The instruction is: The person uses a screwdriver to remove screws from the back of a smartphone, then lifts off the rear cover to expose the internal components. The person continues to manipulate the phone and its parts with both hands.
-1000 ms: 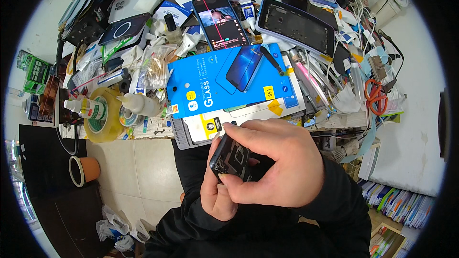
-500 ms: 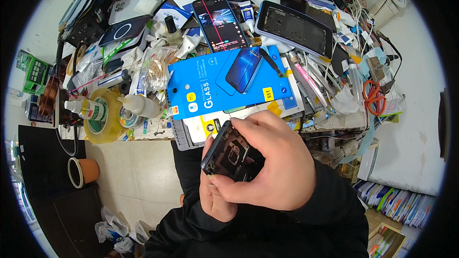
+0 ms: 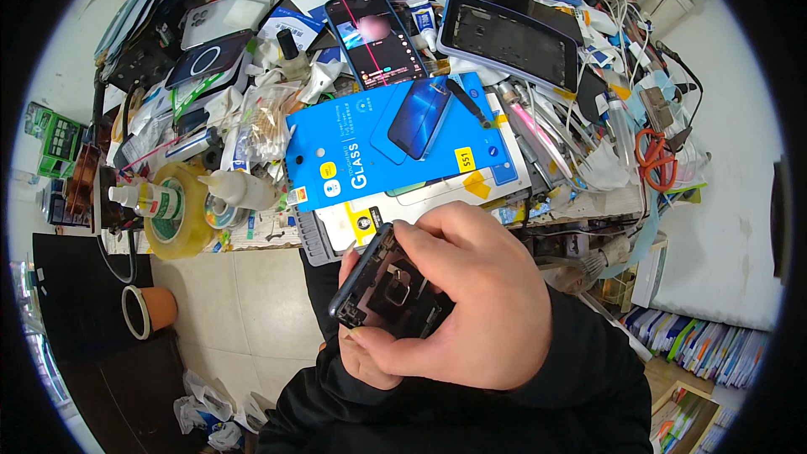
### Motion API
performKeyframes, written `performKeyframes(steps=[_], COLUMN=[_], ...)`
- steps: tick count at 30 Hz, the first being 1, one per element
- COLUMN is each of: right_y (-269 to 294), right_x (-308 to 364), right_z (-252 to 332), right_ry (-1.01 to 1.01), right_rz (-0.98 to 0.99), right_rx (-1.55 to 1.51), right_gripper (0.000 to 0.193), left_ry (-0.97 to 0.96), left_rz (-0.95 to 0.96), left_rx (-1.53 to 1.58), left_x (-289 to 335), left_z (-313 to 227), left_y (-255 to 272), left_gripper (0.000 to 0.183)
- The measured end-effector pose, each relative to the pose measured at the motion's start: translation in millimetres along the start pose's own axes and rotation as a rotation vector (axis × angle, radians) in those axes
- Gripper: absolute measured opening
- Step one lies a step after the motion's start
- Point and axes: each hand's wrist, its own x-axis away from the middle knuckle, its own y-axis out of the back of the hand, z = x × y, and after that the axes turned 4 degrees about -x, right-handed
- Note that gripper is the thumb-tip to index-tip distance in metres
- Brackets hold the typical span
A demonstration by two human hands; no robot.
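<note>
A dark smartphone point(image 3: 395, 286) with its inner frame exposed is held tilted in front of my body, off the near edge of the bench. My right hand point(image 3: 483, 303) grips it from the right, thumb on the lower edge and fingers at the upper corner. From beneath and to the left, my left hand point(image 3: 366, 360) supports it, its fingers partly hidden behind the phone. Just beyond my hands lies a blue screen-glass packet point(image 3: 387, 139) on top of a white and yellow sheet point(image 3: 336, 219).
Behind the packet, a lit phone point(image 3: 377, 38) leans beside a phone frame point(image 3: 508, 42). At left stand a tape roll point(image 3: 181, 235) and a white squeeze bottle point(image 3: 244, 191). Orange-handled scissors point(image 3: 657, 164) lie at right. A plant pot point(image 3: 151, 309) is on the floor.
Both hands and the phone have shifted slightly left and down in view, and the phone is turned a little. The whole scene has also shifted slightly left.
</note>
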Motion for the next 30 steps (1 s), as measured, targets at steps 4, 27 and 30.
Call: performKeyframes(steps=[4, 27, 30], right_y=[3.0, 23.1, 23.2], right_x=[-1.1, 3.2, 0.0], right_z=[-1.2, -22.2, -28.9], right_ry=[-0.011, 0.044, 0.209], right_rz=[0.02, 0.094, 0.062], right_rx=[-0.014, -0.076, 0.062], right_gripper=[0.07, 0.051, 0.045], left_ry=[0.039, -0.118, -0.033], left_rz=[-0.012, -0.114, -0.067], left_rx=[0.019, -0.287, -0.345], left_x=[1.2, 6.7, 9.3], left_z=[1.4, 2.2, -0.3], left_y=[4.7, -26.1, -27.3], left_gripper=[0.066, 0.077, 0.078])
